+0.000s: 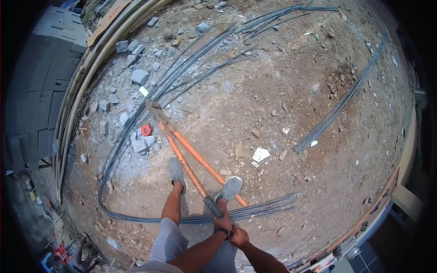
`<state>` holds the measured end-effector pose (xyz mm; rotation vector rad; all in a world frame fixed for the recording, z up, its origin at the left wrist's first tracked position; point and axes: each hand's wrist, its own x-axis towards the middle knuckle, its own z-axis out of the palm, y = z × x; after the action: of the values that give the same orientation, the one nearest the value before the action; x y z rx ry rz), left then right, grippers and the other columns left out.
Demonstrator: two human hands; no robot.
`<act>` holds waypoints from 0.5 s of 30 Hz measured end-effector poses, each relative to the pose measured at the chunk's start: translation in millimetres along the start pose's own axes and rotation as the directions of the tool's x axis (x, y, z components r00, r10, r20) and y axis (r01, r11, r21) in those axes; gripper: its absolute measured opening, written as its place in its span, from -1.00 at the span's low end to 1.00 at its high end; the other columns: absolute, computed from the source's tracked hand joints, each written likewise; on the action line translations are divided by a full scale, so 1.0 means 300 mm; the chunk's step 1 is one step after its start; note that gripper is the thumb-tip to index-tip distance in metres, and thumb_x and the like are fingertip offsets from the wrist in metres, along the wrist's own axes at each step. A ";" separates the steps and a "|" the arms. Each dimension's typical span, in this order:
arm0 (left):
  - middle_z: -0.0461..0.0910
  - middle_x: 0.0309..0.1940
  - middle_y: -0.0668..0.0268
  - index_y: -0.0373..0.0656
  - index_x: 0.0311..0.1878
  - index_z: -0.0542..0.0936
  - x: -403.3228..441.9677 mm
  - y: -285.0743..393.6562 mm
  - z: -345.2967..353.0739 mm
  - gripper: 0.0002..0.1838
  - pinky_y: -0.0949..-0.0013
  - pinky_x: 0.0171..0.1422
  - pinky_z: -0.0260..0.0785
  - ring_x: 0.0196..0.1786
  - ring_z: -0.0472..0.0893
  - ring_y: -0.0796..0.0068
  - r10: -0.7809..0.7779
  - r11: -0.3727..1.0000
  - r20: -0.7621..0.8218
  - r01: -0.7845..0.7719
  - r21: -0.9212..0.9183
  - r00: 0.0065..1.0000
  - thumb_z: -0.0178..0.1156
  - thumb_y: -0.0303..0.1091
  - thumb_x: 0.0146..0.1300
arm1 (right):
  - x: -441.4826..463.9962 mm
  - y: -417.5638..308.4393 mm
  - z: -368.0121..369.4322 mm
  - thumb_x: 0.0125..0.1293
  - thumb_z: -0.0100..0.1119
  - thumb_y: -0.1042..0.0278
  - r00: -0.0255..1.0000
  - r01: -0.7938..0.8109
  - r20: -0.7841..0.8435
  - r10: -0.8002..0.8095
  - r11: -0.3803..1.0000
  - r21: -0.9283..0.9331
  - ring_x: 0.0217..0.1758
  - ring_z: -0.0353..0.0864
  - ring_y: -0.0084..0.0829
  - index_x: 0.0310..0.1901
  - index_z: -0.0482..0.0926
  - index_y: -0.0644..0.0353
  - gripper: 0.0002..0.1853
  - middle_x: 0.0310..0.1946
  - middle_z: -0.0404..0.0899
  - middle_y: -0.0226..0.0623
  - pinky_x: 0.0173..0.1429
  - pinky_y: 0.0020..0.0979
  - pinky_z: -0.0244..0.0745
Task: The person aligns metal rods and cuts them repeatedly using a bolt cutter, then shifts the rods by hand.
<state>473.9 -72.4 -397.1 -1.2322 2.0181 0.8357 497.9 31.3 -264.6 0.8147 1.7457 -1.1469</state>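
Observation:
A long orange bolt cutter (184, 166) slants across the ground, its jaws at the bundle of thin steel rods (180, 70). My left hand (223, 221) is wrapped round the dark grip of one handle. Close against it, to the right, is my right hand (238, 236), its fingers closed near the left wrist; what it holds, if anything, is hidden. The other orange handle lies under my right shoe (232, 187). The rods curve round at the left and pass below my shoes. Left of the handles lies a red tape measure (145, 130).
Stacked grey blocks (34, 91) stand at the left beside long wooden poles (93, 68). Broken stones (139, 77) lie near the rods. A second rod bundle (346, 98) is on the right. White fragments (261, 155) lie on the dirt ahead of my right shoe.

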 end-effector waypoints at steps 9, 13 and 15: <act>0.60 -0.59 0.32 -0.14 -0.26 0.62 0.325 0.134 0.350 -0.68 0.35 -0.57 0.36 -0.63 0.56 0.42 0.101 0.989 0.215 -0.122 0.088 0.971 0.30 -0.05 0.25 | 0.484 0.368 0.126 0.27 0.16 0.12 0.968 0.066 -0.236 -0.084 0.994 -0.085 -0.41 0.67 0.10 -0.02 0.54 0.07 -0.68 -0.50 0.65 0.01 -0.30 0.07 0.57; 0.59 -0.58 0.35 -0.11 -0.29 0.62 0.235 0.024 0.238 -0.73 0.38 -0.50 0.37 -0.58 0.57 0.45 0.023 0.999 0.335 -0.031 0.019 0.942 0.28 -0.08 0.28 | 0.540 0.397 0.282 0.15 0.27 0.19 0.974 0.037 -0.221 -0.051 0.997 -0.069 -0.36 0.68 0.09 -0.08 0.46 0.11 -0.66 -0.46 0.65 0.02 -0.24 0.04 0.58; 0.56 -0.59 0.38 -0.07 -0.32 0.60 0.238 0.035 0.208 -0.76 0.40 -0.45 0.37 -0.55 0.56 0.48 0.029 0.995 0.452 0.017 -0.097 0.892 0.27 -0.11 0.30 | 0.490 0.346 0.242 0.14 0.27 0.21 0.978 0.013 -0.207 -0.018 1.000 -0.026 -0.33 0.69 0.09 -0.07 0.45 0.12 -0.64 -0.41 0.66 0.04 -0.22 0.05 0.58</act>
<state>449.2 -57.1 -488.1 -0.9681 1.6170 1.1216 549.5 9.8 -450.5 0.9346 1.9357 -1.0795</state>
